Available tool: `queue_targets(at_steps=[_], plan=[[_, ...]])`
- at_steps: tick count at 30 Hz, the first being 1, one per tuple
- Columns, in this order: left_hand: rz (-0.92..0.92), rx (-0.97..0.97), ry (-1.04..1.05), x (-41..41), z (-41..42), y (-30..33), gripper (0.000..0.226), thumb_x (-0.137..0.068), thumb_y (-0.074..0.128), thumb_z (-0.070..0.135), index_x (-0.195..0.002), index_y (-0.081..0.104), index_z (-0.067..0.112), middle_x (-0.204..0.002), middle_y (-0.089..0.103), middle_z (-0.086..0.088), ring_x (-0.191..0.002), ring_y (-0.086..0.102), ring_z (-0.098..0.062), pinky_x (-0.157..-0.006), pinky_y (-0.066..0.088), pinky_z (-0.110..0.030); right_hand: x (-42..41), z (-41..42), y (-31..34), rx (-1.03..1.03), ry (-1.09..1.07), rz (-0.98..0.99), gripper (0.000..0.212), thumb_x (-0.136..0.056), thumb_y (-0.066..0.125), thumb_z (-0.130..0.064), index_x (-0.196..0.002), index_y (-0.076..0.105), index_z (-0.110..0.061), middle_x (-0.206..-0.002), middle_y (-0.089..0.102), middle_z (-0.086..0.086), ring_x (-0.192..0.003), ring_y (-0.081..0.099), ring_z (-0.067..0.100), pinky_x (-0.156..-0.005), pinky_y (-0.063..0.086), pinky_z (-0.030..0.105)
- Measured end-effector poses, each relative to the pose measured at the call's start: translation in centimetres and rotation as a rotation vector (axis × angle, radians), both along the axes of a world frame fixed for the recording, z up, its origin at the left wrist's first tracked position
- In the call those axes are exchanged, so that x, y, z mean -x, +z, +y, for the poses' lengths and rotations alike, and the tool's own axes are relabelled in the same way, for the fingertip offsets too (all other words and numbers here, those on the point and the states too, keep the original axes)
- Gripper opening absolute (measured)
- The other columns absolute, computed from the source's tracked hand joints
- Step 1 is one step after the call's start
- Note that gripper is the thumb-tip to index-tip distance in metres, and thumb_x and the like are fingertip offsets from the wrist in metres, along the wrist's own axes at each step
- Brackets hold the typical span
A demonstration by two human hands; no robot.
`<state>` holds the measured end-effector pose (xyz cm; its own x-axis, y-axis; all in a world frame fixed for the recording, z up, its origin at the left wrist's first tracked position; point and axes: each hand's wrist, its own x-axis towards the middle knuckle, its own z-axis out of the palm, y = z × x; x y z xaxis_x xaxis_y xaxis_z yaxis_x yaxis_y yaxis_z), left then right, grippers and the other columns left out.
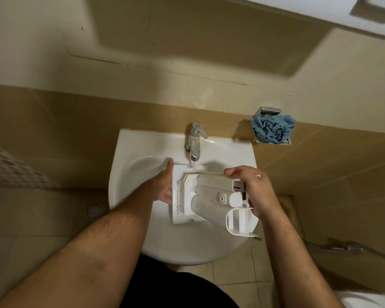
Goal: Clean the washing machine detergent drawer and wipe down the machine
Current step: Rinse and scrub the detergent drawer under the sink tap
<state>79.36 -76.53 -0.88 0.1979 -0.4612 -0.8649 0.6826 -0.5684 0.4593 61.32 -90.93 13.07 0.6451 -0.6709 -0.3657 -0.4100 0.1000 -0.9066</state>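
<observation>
- Detergent drawer (206,196) is held over the white sink (129,174), lying across the basin, front panel toward the left, compartments toward the right.
- Left hand (165,187) is set against the front-panel end, thumb stretched up along the edge; the other fingers are hidden behind the panel, so the grip itself cannot be told.
- Right hand (251,187) is curled round the rear end of the drawer, fingers hooked over the far edge.
- Drawer is probably held at both ends so it can be tilted and turned under the faucet (195,141); a thin stream of water appears to be running onto the far edge of the panel.
- Step judged: rinsing stage, machine wipe-down not yet begun.
- Blue cloth (272,128) is bunched on a wall holder just right of the sink, well apart from both hands; likely meant for wiping later.
- Floor drain (95,210) is seen on the tiles to the left, a hose sprayer (351,250) low on the right.
- Faucet spout hangs close above the drawer, so room for lifting or flipping is judged tight; the basin rim is near on the right.
</observation>
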Motion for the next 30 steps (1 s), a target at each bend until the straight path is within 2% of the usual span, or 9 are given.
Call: queue_targets(at_steps=[2, 7, 11, 15, 20, 23, 26, 27, 30], plan=[[0.094, 0.004, 0.114, -0.5, 1.4, -0.7, 0.117, -0.067, 0.005, 0.096, -0.137, 0.051, 0.014, -0.135, 0.057, -0.021, -0.115, 0.058, -0.042, -0.092, 0.046, -0.057, -0.9, 0.8, 1.4, 0.062, 0.241, -0.004, 0.028, -0.084, 0.051, -0.006, -0.087, 0.078, -0.012, -0.100, 0.074, 0.004, -0.081, 0.063, 0.016, -0.058, 0.048, 0.021], [0.293, 0.153, 0.236, -2.3, 6.4, -2.0, 0.123, -0.057, 0.012, 0.100, -0.127, 0.059, 0.011, -0.118, 0.068, -0.023, -0.101, 0.066, -0.048, -0.086, 0.051, -0.064, -1.5, 1.9, 4.3, 0.258, 0.737, -0.044, 0.036, -0.090, 0.051, 0.011, -0.107, 0.075, -0.009, -0.126, 0.065, -0.003, -0.120, 0.056, 0.006, -0.098, 0.047, 0.023], [0.318, 0.145, 0.158, -3.7, 7.2, -1.0, 0.125, -0.051, 0.019, 0.102, -0.119, 0.067, 0.009, -0.123, 0.065, -0.023, -0.108, 0.062, -0.051, -0.085, 0.049, -0.069, -2.3, 3.3, 5.6, 0.288, 0.998, 0.037, 0.039, -0.087, 0.052, 0.010, -0.105, 0.077, -0.014, -0.131, 0.061, -0.010, -0.122, 0.052, 0.000, -0.101, 0.044, 0.021], [0.244, 0.057, 0.046, -4.6, 6.0, 0.4, 0.129, -0.047, 0.015, 0.105, -0.124, 0.064, 0.014, -0.128, 0.063, -0.021, -0.113, 0.060, -0.050, -0.089, 0.044, -0.070, -3.4, 4.6, 5.5, 0.498, 1.227, 0.128, 0.041, -0.089, 0.051, 0.003, -0.104, 0.077, -0.025, -0.134, 0.057, -0.018, -0.124, 0.048, -0.005, -0.097, 0.043, 0.014], [0.202, 0.212, 0.180, -4.2, 5.5, 0.4, 0.090, -0.072, 0.034, 0.091, -0.111, 0.074, 0.021, -0.116, 0.070, -0.016, -0.108, 0.064, -0.044, -0.096, 0.042, -0.067, -3.1, 3.5, 5.4, 0.750, 1.205, 0.164, 0.042, -0.093, 0.058, -0.006, -0.122, 0.068, -0.034, -0.150, 0.040, -0.020, -0.143, 0.026, -0.001, -0.115, 0.029, 0.024], [0.147, 0.253, 0.347, -2.7, 5.6, -0.2, 0.066, -0.083, 0.044, 0.076, -0.097, 0.076, 0.020, -0.091, 0.073, -0.012, -0.095, 0.066, -0.038, -0.093, 0.045, -0.067, -1.7, 2.6, 5.0, 0.911, 1.153, 0.263, 0.062, -0.092, 0.063, -0.030, -0.146, 0.036, -0.044, -0.161, 0.016, -0.015, -0.149, 0.005, 0.003, -0.122, 0.002, 0.032], [0.135, 0.314, 0.500, -0.9, 5.4, -1.0, 0.054, -0.091, 0.047, 0.063, -0.093, 0.075, 0.016, -0.074, 0.069, -0.011, -0.076, 0.066, -0.032, -0.081, 0.052, -0.062, 0.5, 1.3, 4.5, 0.937, 1.082, 0.507, 0.072, -0.087, 0.061, -0.053, -0.149, 0.025, -0.046, -0.163, 0.008, -0.011, -0.150, -0.003, 0.010, -0.121, -0.006, 0.046], [0.138, 0.329, 0.507, -0.5, 5.5, -1.2, 0.053, -0.092, 0.047, 0.061, -0.095, 0.074, 0.016, -0.078, 0.071, -0.011, -0.076, 0.067, -0.031, -0.079, 0.052, -0.059, 1.2, 1.0, 4.3, 0.921, 1.086, 0.541, 0.068, -0.088, 0.060, -0.055, -0.148, 0.029, -0.046, -0.163, 0.009, -0.012, -0.150, -0.002, 0.010, -0.121, -0.004, 0.048], [0.172, 0.321, 0.403, 0.4, 5.5, -1.2, 0.057, -0.082, 0.055, 0.063, -0.112, 0.070, 0.017, -0.107, 0.074, -0.011, -0.105, 0.065, -0.034, -0.092, 0.047, -0.062, 3.1, 0.1, 3.5, 0.883, 1.115, 0.473, 0.053, -0.094, 0.057, -0.046, -0.144, 0.040, -0.044, -0.158, 0.015, -0.024, -0.149, 0.007, 0.006, -0.122, 0.003, 0.044]])
